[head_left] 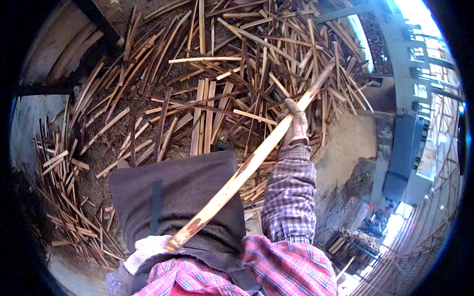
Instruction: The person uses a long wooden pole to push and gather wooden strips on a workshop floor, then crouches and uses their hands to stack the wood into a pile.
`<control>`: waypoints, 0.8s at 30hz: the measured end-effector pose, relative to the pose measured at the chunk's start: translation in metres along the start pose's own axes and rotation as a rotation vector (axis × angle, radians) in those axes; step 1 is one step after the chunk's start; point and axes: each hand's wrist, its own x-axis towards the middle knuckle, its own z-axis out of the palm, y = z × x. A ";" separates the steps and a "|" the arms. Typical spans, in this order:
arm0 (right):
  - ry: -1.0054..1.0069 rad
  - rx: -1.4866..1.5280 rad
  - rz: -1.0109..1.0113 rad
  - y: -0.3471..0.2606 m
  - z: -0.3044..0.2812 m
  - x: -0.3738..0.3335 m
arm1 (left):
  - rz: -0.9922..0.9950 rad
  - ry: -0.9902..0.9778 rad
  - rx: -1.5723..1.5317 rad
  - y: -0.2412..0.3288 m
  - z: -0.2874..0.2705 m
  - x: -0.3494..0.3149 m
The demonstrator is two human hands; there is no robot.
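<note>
A long, pale, debarked wooden pole (237, 180) with dark bark patches slants across the view, from low near my waist up to the right. My right hand (298, 126), in a dirty light work glove, is wrapped round its upper part with the arm stretched forward. By the pole's lower end is my left hand (147, 250) in a white knitted glove. Its fingers are mostly hidden, so I cannot make out whether they grip the pole. A dark brown apron (177, 187) spreads under the pole.
Loose wooden strips (207, 116) lie heaped and crossed over the ground ahead and to the left. A tan wall surface (348, 143) stands at the right, beside a blue-grey metal frame (402, 143). Dark metal bars (98, 22) cross the upper left.
</note>
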 end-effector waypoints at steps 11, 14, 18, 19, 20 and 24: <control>-0.038 0.111 0.146 0.143 0.069 -0.215 | -0.318 0.293 -0.049 -0.229 0.089 -0.110; 0.071 0.027 0.140 0.132 0.056 -0.185 | -0.416 0.285 -0.232 -0.186 0.079 -0.106; -0.129 -0.291 -0.067 0.129 -0.004 -0.089 | -0.237 0.576 0.230 -0.167 0.129 -0.040; -0.170 -0.375 -0.033 0.110 -0.005 -0.070 | -0.371 0.450 0.233 -0.139 0.120 -0.036; -0.068 -0.267 0.139 0.081 -0.004 -0.057 | -0.481 0.305 0.252 -0.113 0.106 -0.027; -0.016 0.045 0.335 0.029 -0.005 -0.002 | -0.477 0.382 0.251 0.020 0.029 -0.043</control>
